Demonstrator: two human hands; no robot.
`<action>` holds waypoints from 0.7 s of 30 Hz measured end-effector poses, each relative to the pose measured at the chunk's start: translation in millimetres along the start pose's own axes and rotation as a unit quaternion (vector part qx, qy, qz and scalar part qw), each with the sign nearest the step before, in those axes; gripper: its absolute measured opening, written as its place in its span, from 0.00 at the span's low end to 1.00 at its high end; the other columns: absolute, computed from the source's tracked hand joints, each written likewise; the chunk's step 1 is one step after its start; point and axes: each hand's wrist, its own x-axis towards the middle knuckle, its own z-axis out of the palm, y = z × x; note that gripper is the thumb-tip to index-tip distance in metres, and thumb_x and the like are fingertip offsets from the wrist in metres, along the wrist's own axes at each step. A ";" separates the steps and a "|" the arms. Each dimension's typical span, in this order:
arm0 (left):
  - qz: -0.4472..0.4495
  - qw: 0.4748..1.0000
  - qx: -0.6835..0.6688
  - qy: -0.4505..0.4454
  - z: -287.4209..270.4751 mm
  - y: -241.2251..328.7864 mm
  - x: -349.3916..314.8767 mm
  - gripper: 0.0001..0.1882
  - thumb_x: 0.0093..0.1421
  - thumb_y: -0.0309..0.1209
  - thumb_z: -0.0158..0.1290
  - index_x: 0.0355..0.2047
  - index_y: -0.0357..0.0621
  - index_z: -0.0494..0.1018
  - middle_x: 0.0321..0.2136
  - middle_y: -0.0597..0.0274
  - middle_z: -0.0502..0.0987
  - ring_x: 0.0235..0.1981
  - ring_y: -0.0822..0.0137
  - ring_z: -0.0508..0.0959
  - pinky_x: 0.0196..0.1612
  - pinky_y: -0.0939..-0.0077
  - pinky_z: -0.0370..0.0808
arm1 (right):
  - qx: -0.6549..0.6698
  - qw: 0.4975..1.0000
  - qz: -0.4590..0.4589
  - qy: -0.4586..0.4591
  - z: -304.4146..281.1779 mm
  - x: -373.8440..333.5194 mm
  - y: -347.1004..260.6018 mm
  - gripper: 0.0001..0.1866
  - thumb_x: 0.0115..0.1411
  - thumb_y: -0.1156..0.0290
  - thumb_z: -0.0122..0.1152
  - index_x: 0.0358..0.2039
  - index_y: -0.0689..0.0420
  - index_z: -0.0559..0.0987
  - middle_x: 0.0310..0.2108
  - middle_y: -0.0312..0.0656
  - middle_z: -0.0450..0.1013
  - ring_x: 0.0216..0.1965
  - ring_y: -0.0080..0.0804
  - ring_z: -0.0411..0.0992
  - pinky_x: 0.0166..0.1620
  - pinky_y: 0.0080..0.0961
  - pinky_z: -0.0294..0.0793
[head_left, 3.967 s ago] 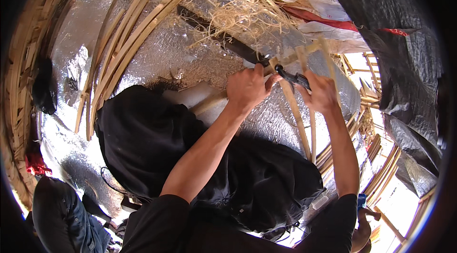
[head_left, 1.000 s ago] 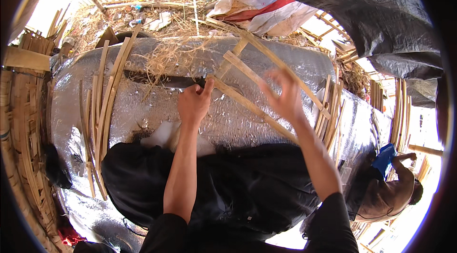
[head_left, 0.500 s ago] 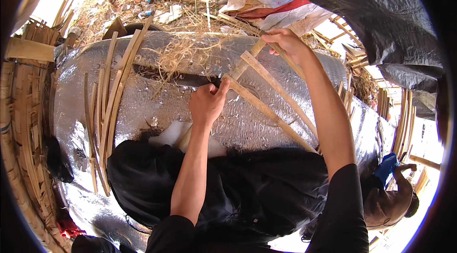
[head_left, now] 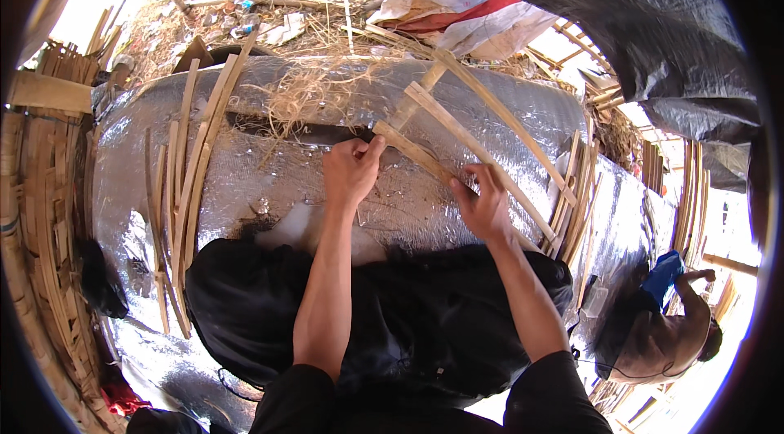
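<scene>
My left hand (head_left: 351, 176) is closed, its thumb and forefinger at the upper end of a flat bamboo strip (head_left: 411, 151). Farther down that strip is my right hand (head_left: 483, 204), with curled fingers and the thumb against it. A second strip (head_left: 464, 138) and a third strip (head_left: 508, 117) lie to the right, slanting the same way. Their upper ends rest at or over a short crosswise strip (head_left: 413, 102). Just beyond my left hand lies a long, dark, flat object (head_left: 314, 135), partly under loose shavings (head_left: 318, 99).
A silvery foil sheet (head_left: 237, 209) spreads beneath everything. Bundled bamboo strips (head_left: 196, 181) lie at the left, others (head_left: 572, 197) at the right. A black tarp (head_left: 670, 34) hangs upper right beside a white sack (head_left: 457, 1). Another person (head_left: 665, 336) sits at the far right.
My right hand has left the crosswise strip's far end and come down to the nearest strip. The third strip now lies on the others, released. My left hand has barely moved.
</scene>
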 end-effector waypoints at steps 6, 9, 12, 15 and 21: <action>0.025 0.999 -0.021 0.013 10.7 -14.6 3.8 0.27 0.64 0.50 0.64 0.21 0.37 0.79 0.14 0.56 0.78 0.18 0.63 0.80 0.28 0.64 0.74 | -0.030 0.998 0.039 0.039 -13.2 -18.3 7.9 0.18 0.63 0.63 0.72 0.47 0.60 0.80 0.47 0.52 0.77 0.48 0.54 0.76 0.51 0.48 0.76; 0.014 1.000 -0.021 0.009 6.3 -26.2 10.2 0.27 0.65 0.50 0.64 0.21 0.37 0.79 0.15 0.57 0.78 0.18 0.64 0.80 0.27 0.66 0.73 | -0.139 0.985 0.043 0.096 -35.7 -7.1 22.7 0.24 0.59 0.64 0.74 0.53 0.58 0.78 0.52 0.52 0.75 0.56 0.56 0.72 0.61 0.55 0.68; 0.020 1.000 -0.009 0.015 12.3 -31.1 11.4 0.27 0.65 0.51 0.63 0.23 0.37 0.80 0.16 0.56 0.79 0.19 0.63 0.80 0.29 0.66 0.74 | -0.220 0.966 0.090 0.107 -57.4 -18.1 53.2 0.24 0.54 0.68 0.76 0.50 0.59 0.80 0.53 0.50 0.75 0.55 0.55 0.73 0.60 0.54 0.69; 0.026 1.000 0.009 0.005 13.6 -32.3 11.2 0.27 0.65 0.52 0.62 0.26 0.37 0.82 0.17 0.55 0.79 0.21 0.60 0.81 0.30 0.65 0.75 | -0.134 0.986 0.099 0.030 -66.2 -34.2 84.3 0.19 0.54 0.68 0.75 0.45 0.59 0.83 0.48 0.50 0.79 0.50 0.54 0.76 0.55 0.50 0.75; 0.048 0.995 0.088 -0.014 -10.8 -30.0 -4.1 0.24 0.65 0.49 0.63 0.32 0.36 0.83 0.20 0.53 0.82 0.24 0.57 0.84 0.32 0.64 0.77 | -0.085 0.987 0.127 0.054 -68.2 -30.2 75.9 0.11 0.56 0.70 0.73 0.40 0.58 0.85 0.38 0.46 0.83 0.42 0.51 0.81 0.47 0.45 0.79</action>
